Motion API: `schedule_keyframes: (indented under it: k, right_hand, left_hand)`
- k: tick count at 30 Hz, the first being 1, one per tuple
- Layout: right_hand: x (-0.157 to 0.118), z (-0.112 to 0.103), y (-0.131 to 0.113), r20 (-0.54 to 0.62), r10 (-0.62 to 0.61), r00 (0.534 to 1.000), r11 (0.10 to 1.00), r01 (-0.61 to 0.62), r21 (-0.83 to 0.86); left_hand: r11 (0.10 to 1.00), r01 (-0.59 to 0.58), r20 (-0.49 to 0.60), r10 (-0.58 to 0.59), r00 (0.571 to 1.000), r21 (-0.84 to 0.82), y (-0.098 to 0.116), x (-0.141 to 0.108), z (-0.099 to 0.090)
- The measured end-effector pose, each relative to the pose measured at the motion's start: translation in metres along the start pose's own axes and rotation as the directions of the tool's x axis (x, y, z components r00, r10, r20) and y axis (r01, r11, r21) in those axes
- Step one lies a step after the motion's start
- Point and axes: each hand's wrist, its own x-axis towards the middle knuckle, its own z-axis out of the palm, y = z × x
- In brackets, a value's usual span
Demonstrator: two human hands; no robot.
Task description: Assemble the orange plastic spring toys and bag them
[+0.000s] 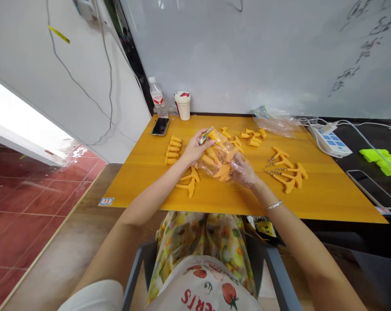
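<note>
Above the middle of the table, a clear plastic bag (207,172) is held up, with several yellow plastic pieces (212,154) showing through it. My left hand (198,144) is closed on the bag's upper left edge, by a shiny, colourful label (206,135). My right hand (243,168) grips the bag's right side; crumpled film covers part of its fingers. Left of the bag, yellow ribbed sleeves (173,150) lie in a column. Below them are yellow T-handled screw pegs (189,188). More screw pegs (287,170) fan out at the right, their spiral metal shafts pointing left.
Loose yellow pieces (254,137) lie behind my right hand. A crumpled clear bag (276,123), a white cup (182,106), a water bottle (157,98) and a phone (160,127) line the back. A power strip (332,140) with cables is at the right, near green pieces (387,163).
</note>
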Motion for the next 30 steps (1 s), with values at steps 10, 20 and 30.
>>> schedule_keyframes:
  k: [10, 20, 30]
  right_hand:
    - [0.013, 0.003, 0.025, -0.205, -0.041, 0.978, 0.997, 0.052, 0.052]
    - [0.017, 0.003, 0.026, -0.251, 0.037, 0.967, 0.992, -0.005, 0.127]
    - [-0.004, -0.020, 0.034, -0.346, 0.204, 0.916, 0.960, -0.117, 0.255]
  left_hand:
    - [0.959, 0.045, -0.007, -0.045, 0.999, 0.278, -0.001, 0.022, -0.013]
    - [0.762, -0.084, -0.071, 0.168, 0.983, 0.642, -0.007, 0.035, -0.036]
    - [0.718, -0.011, -0.276, 0.282, 0.919, 0.696, 0.022, 0.111, -0.138]
